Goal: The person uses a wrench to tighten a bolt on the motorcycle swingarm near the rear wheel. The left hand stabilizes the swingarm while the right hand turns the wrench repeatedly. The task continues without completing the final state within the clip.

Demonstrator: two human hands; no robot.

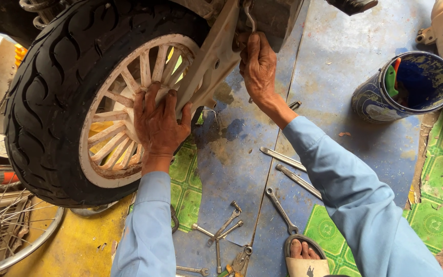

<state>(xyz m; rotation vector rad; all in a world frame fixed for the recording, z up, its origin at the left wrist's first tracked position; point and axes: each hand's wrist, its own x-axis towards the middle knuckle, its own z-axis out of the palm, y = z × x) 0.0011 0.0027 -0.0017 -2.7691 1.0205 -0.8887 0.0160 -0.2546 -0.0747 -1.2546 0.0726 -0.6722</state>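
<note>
A black scooter tyre [52, 92] on a dusty white spoked rim [124, 87] fills the upper left. My left hand [159, 122] lies spread on the spokes near the hub, beside the pale swing arm [216, 56]. My right hand [257, 66] is higher up, its fingers closed on a metal wrench [249, 18] set against the machine's body. Both arms wear light blue sleeves.
Several spanners [293, 177] and a cross wrench [221, 231] lie on the blue metal floor sheet [334, 61]. A blue bucket [406, 87] with tools stands at the right. A bicycle wheel [11, 225] lies at lower left. A sandalled foot [303, 256] shows at the bottom.
</note>
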